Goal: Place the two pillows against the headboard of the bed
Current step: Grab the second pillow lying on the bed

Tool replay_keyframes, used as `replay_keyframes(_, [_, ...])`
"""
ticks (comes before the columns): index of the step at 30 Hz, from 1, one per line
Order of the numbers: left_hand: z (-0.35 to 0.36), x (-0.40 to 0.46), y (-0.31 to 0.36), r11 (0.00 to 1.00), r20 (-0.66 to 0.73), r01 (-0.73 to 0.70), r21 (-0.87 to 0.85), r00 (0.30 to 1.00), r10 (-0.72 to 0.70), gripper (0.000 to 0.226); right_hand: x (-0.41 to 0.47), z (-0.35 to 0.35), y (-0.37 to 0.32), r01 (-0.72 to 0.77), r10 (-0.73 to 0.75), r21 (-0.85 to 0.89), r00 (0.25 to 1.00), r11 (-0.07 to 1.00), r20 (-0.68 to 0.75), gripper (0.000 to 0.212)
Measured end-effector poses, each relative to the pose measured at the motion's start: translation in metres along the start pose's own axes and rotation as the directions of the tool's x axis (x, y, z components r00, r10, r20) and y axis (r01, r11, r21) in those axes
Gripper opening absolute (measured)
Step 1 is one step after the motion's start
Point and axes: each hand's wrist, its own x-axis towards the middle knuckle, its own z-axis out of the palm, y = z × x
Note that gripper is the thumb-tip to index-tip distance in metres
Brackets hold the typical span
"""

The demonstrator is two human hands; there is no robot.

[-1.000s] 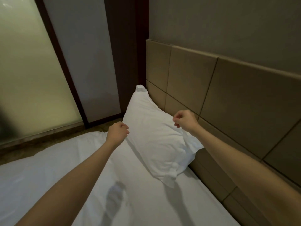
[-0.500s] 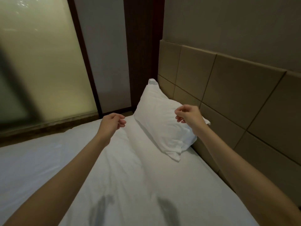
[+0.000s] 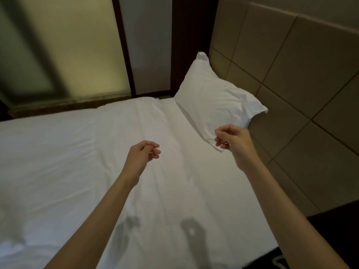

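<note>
One white pillow leans against the tan panelled headboard at the far end of the bed. My right hand hovers just in front of the pillow's near corner, fingers loosely curled and holding nothing. My left hand hangs above the white sheet, left of the pillow, fingers loosely curled and apart, also empty. A second pillow is not in view.
Frosted glass panels with a dark frame stand beyond the bed's far side. A dark wooden column meets the headboard's end. A dark surface sits at the near right by the headboard.
Both hands have drawn back from the pillow toward me and lowered. The pillow stays leaning on the headboard. The view has tilted down over the bed.
</note>
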Motion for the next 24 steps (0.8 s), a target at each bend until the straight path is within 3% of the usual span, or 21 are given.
replay_keyframes(12, [-0.015, -0.086, -0.087, 0.973, -0.193, 0.197, -0.118, 0.957, -0.217, 0.030, -0.070, 0.053, 0.086, -0.274, 0.269, 0.008, 0.948, 0.962, 0.172, 0.010])
replay_keyframes(19, [-0.086, -0.135, -0.116, 0.961, -0.301, 0.214, -0.175, 0.918, -0.259, 0.029, -0.119, 0.120, 0.096, -0.293, 0.286, -0.014, 0.920, 0.956, 0.267, 0.007])
replay_keyframes(24, [-0.153, -0.170, -0.138, 0.964, -0.291, 0.209, -0.163, 0.924, -0.249, 0.028, -0.168, 0.188, 0.093, -0.281, 0.275, -0.023, 0.910, 0.959, 0.309, 0.007])
